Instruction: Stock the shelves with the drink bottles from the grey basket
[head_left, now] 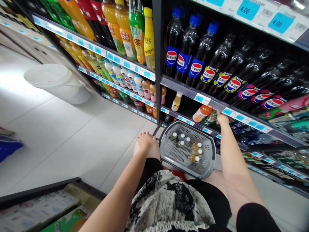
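Note:
My left hand (146, 140) rests on my bent knee, fingers spread over it and holding nothing, close to the handle (158, 129) of a grey shopping basket (166, 151). Several small bottles stand in the basket: a group with white caps (181, 135) and a row of yellowish ones (196, 151). My right hand (222, 118) reaches into the low shelf under the cola row, closed at a green bottle (210, 118); its fingertips are partly hidden. Beside that bottle lies an orange-capped juice bottle (202, 112). A small yellow-labelled bottle (177, 101) stands farther left.
Cola bottles (196, 67) fill the shelf above my right hand, behind a price-tag rail (241, 119). A dark upright post (158, 64) divides the shelving. At the left, a white bucket (58, 83) stands on the tiled floor (79, 135). A dark-edged display (48, 187) is at lower left.

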Demonstrator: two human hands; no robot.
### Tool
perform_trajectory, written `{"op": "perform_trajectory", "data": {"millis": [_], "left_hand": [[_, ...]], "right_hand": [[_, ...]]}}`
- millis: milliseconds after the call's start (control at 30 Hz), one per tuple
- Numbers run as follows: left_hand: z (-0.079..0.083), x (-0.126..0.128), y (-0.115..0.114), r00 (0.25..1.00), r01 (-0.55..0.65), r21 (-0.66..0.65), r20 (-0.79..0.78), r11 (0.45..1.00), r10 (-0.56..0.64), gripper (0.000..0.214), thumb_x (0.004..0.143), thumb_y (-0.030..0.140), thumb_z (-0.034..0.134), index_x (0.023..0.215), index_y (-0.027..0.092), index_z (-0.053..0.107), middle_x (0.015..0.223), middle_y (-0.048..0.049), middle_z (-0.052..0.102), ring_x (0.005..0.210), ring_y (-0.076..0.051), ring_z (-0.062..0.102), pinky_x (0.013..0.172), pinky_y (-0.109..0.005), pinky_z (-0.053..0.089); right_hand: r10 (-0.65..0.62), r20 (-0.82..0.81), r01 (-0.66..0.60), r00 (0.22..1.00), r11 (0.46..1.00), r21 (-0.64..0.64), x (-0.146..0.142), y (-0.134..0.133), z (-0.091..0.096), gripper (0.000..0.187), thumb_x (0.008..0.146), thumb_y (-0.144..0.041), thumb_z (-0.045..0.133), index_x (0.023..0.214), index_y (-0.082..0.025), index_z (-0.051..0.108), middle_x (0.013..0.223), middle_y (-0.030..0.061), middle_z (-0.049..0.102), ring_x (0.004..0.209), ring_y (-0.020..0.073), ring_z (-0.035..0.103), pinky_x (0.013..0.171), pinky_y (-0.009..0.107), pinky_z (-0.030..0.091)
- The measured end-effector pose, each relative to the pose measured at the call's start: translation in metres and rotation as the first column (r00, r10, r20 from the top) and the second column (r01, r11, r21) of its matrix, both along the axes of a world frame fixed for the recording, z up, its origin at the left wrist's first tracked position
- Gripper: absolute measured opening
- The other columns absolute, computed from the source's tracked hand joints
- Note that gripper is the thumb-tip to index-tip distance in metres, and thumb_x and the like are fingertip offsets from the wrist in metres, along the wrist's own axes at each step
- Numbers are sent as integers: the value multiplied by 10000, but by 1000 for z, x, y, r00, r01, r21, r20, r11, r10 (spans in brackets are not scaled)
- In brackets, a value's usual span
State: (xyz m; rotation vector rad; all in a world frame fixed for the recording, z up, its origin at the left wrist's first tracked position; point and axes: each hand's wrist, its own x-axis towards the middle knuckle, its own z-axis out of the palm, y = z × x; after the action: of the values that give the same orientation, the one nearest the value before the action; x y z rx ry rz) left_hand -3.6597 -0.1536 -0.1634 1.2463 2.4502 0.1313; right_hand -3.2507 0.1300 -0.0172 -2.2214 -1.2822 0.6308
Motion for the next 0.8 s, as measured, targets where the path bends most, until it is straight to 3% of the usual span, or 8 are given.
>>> {"op": "perform_trajectory", "data": {"millis": [67, 133, 233, 400, 533, 600, 700, 800], "left_hand": [[-2, -1, -1, 1000, 0, 3, -3, 1000, 0, 518, 925, 456, 525, 1250, 109, 731, 1316, -235, 699, 1281, -399, 605, 1056, -519, 481], [-3, -1, -1, 1000, 0, 2, -5, 1000, 0, 520, 927, 461, 527, 1254, 110, 729, 1320, -237, 698, 1285, -399, 605, 1057, -509, 478], [-5, -2, -1, 1000, 2, -2, -12, 1000, -2, 527, 927, 465, 525, 1263, 112, 725, 1324, -234, 700, 1286, -398, 605, 1058, -505, 475], [-5, -1, 0, 1000, 8, -8, -8, 1000, -8, 520, 928, 460, 525, 1259, 112, 726, 1318, -228, 703, 1281, -392, 609, 1059, -505, 474], [-3, 0, 1, 1000, 3, -11, 1, 1000, -3, 510, 931, 458, 536, 1256, 113, 725, 1327, -237, 697, 1293, -396, 602, 1061, -500, 471], [-2, 0, 1, 1000, -3, -16, 3, 1000, 3, 508, 932, 459, 542, 1255, 112, 724, 1321, -239, 699, 1293, -397, 604, 1059, -498, 473], [-1, -1, 1, 1000, -7, -18, -3, 1000, 7, 504, 930, 451, 549, 1257, 110, 723, 1316, -235, 702, 1287, -394, 608, 1060, -505, 475], [0, -1, 0, 1000, -6, -16, -5, 1000, 6, 503, 934, 448, 547, 1262, 110, 722, 1327, -230, 700, 1289, -392, 608, 1074, -512, 471]], "right_hand": [[17, 120, -12, 993, 999, -44, -1, -1, 1, 562, 942, -662, 727, 1060, -113, 764, 481, -20, 521, 358, 142, 477, 487, 302, 525], [27, 123, -25, 992, 1000, -16, -1, -3, 1, 578, 932, -683, 723, 1043, -117, 763, 452, -20, 505, 350, 160, 492, 501, 322, 544], [68, 127, -65, 989, 997, -32, -2, -4, 3, 599, 970, -659, 679, 1196, -107, 733, 493, -19, 537, 353, 192, 518, 497, 354, 552], [13, -1, -13, 1000, 1000, -28, -1, -5, 11, 594, 945, -532, 774, 1339, -97, 680, 601, -25, 588, 369, 147, 491, 427, 297, 490], [18, -78, -16, 997, 1000, 25, 0, -25, 8, 657, 939, -568, 764, 1370, -91, 630, 606, -32, 608, 394, 160, 530, 437, 281, 489], [7, -172, 22, 985, 986, 165, -1, -52, -8, 708, 964, -609, 708, 1454, -123, 546, 629, -42, 643, 437, 156, 579, 492, 255, 513], [-128, -186, 188, 974, 916, 355, -8, -110, -60, 626, 1010, -653, 579, 1433, -193, 534, 700, -50, 686, 502, 135, 613, 576, 223, 524], [-165, -171, 191, 971, 970, 153, -19, -176, -133, 480, 1008, -585, 570, 1312, -213, 584, 709, -33, 686, 584, 152, 644, 575, 214, 495]]}}
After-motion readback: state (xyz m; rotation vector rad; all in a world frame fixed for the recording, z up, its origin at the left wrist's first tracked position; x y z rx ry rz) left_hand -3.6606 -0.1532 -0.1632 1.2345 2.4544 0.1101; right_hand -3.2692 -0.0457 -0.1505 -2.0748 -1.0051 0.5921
